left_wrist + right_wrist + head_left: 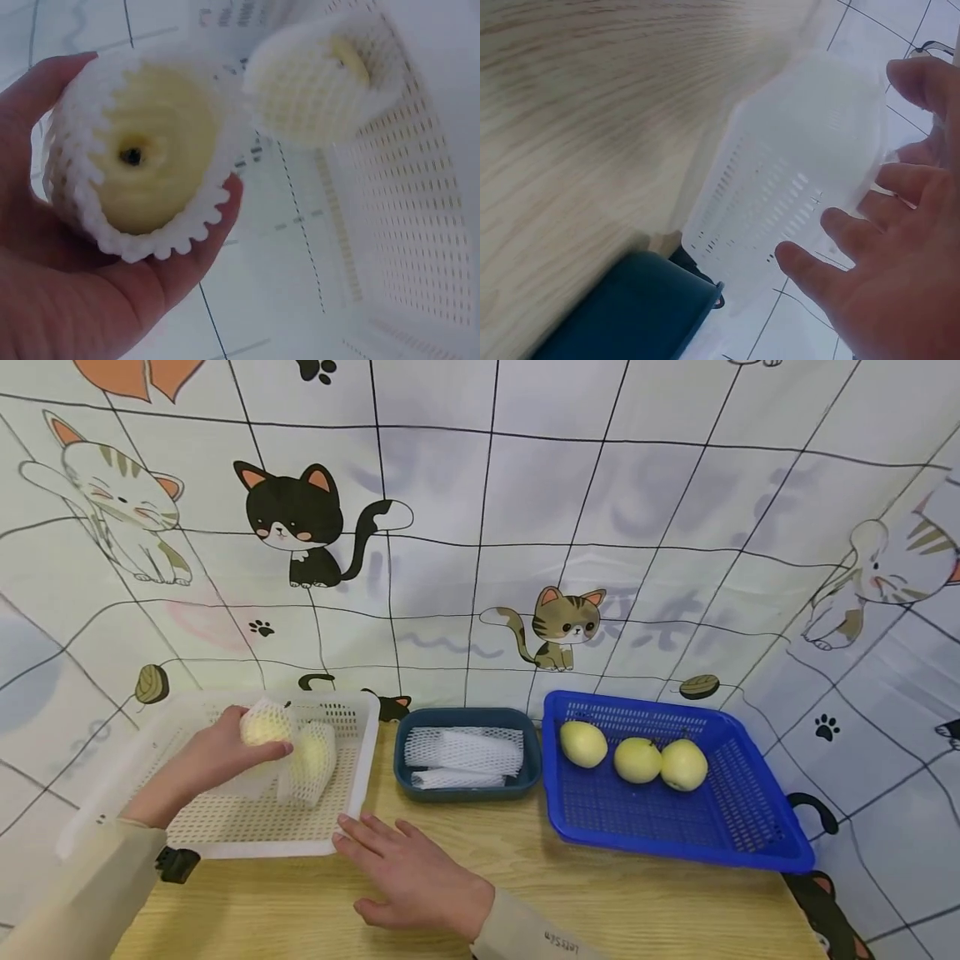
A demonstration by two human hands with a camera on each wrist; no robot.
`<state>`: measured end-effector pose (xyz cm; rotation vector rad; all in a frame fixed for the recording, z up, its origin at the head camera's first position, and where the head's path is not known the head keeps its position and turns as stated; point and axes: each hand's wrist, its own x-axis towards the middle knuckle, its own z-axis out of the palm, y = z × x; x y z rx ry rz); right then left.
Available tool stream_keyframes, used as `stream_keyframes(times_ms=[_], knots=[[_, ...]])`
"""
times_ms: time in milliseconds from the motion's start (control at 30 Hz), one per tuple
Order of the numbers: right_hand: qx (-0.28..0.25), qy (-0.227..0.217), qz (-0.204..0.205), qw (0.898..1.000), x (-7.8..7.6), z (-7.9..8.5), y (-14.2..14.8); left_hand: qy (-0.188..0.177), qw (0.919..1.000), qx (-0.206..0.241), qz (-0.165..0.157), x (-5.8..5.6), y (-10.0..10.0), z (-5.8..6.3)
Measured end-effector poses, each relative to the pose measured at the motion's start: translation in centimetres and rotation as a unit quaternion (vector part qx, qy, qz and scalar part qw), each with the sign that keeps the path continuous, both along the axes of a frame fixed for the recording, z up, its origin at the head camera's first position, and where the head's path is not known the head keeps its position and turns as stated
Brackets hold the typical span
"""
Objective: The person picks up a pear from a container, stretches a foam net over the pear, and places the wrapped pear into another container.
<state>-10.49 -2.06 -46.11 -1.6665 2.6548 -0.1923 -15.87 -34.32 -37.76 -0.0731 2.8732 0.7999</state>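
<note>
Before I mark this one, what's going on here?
A person's left hand holds a foam-netted pear over the white basket, where another netted pear lies. The empty right hand is at that basket's near right corner. Foam nets lie in the teal tray; three unwrapped pears sit in the blue basket.

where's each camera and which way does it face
Head: on the head, facing forward and down over white basket and blue basket; left grip, right grip and sleeves show.
Left wrist: worn there, facing the held netted fruit; left grip shows.
Right wrist: worn there, facing the white basket; right grip shows.
Head and left wrist share that fruit.
</note>
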Motion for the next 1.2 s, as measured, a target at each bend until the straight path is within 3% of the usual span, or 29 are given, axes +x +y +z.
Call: stream_keyframes(times_ms=[300, 533, 833, 1100, 1200], knots=[[0.016, 0.006, 0.000, 1.000, -0.2, 0.3, -0.1, -0.075, 0.9955, -0.054, -0.019, -3.4, -2.7, -0.6], [0.023, 0.015, -0.002, 1.000, -0.2, 0.5, -0.2, -0.110, 0.9923, -0.056, -0.004, -5.3, -3.6, -2.3], [0.022, 0.014, 0.001, 1.000, 0.0, 0.7, -0.2, -0.149, 0.9878, -0.036, 0.025, -5.8, -4.3, -3.7], [0.029, 0.016, 0.003, 0.999, 0.1, 0.6, -0.6, -0.137, 0.9893, -0.032, 0.040, -5.4, -4.2, -4.4], [0.033, 0.015, 0.002, 0.999, 0.1, 0.7, -0.7, -0.151, 0.9872, -0.030, 0.041, -5.7, -4.3, -4.7]])
